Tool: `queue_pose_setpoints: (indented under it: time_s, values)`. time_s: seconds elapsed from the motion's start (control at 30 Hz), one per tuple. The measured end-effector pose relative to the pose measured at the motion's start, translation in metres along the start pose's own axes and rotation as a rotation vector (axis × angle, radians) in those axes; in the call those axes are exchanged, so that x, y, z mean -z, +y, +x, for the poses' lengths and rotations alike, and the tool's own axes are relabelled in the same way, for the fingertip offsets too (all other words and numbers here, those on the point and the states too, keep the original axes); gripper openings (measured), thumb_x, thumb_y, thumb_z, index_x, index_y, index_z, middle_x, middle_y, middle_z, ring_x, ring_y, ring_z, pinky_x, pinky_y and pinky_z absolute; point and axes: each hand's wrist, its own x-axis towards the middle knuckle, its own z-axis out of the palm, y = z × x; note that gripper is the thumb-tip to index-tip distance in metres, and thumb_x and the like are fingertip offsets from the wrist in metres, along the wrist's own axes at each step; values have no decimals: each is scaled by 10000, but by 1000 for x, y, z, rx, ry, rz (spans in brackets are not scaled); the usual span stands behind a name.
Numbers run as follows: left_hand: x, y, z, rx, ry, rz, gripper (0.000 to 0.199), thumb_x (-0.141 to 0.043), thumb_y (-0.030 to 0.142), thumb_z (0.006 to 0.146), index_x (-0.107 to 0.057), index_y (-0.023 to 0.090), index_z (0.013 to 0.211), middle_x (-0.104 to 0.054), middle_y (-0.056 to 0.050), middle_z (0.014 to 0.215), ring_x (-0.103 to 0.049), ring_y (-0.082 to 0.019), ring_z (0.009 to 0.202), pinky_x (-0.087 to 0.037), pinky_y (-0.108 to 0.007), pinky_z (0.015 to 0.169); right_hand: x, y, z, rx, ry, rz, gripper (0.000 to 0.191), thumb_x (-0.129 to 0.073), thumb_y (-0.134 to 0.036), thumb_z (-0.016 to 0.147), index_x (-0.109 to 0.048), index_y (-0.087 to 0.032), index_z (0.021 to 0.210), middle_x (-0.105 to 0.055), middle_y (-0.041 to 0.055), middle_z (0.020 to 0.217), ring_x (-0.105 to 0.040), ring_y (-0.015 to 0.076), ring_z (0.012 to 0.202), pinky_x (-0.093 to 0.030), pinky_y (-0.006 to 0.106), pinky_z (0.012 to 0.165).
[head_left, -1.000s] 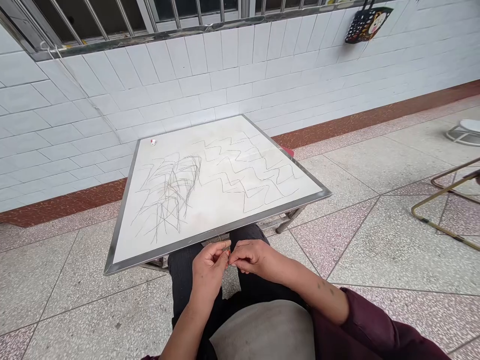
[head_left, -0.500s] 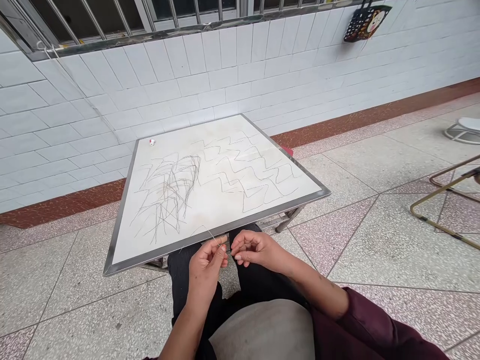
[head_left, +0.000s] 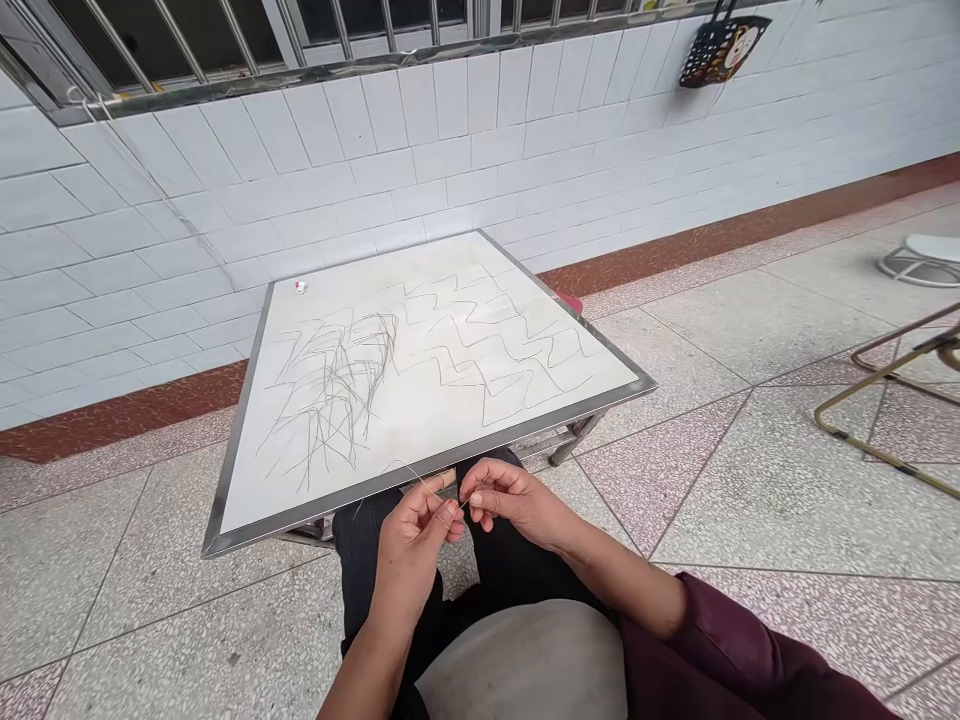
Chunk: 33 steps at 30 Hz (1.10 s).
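Right hand (head_left: 521,503) has moved closer to the left hand (head_left: 409,545), whose fingertips pinch a thin wiry strand (head_left: 422,483). Right thumb and forefinger nearly meet; whether they grip it is unclear. The strand arcs at the near edge of the white table (head_left: 525,429).

The left fingers (head_left: 444,514) hide part of the strand (head_left: 417,474) (the white corner object (head_left: 301,287) is too small to identify).
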Motion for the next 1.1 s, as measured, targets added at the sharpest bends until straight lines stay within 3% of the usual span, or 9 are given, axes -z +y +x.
queue_pose_setpoints:
  time_s: [0.1, 0.37, 0.6, 0.8, 1.1]
  values:
    - [0, -1, 1, 7, -7, -5, 465, -695, 378, 801, -654, 197, 1228, -643, 8, 728, -609, -125, 651, -528, -256, 638, -3, 3, 0, -12, 25, 63, 181, -745, -312, 806, -662, -179, 899, -670, 12, 861, -613, 92, 679, -471, 195, 566]
    - [-5, -6, 2, 20, 17, -19, 503, -728, 363, 750, -669, 203, 1224, -608, 27, 685, -580, -115, 615, -518, -258, 633, -8, 10, 5, -94, 178, 120, 284, -813, -372, 722, -648, -164, 820, -640, -18, 711, -534, 65, 575, -403, 187, 543]
    - [-4, -8, 3, 32, 45, -37, 533, -717, 391, 765, -642, 198, 1257, -631, 12, 717, -587, -125, 642, -514, -264, 650, -4, 11, 7, -56, 180, 98, 287, -762, -423, 773, -655, -177, 876, -668, 8, 820, -587, 88, 651, -440, 189, 540]
    - [-4, -5, 2, 33, -11, -42, 533, -701, 386, 796, -611, 200, 1287, -663, -8, 787, -614, -135, 704, -519, -275, 694, -5, 9, 8, -46, 214, 103, 280, -770, -409, 761, -644, -177, 854, -668, -2, 779, -586, 81, 602, -428, 170, 482]
    - [-6, -3, 1, 90, -4, -91, 547, -731, 341, 752, -631, 183, 1267, -641, 11, 716, -590, -122, 636, -486, -253, 630, -8, 15, 7, -16, 230, 141, 296, -752, -429, 771, -630, -190, 896, -661, -9, 743, -586, 82, 555, -417, 156, 424]
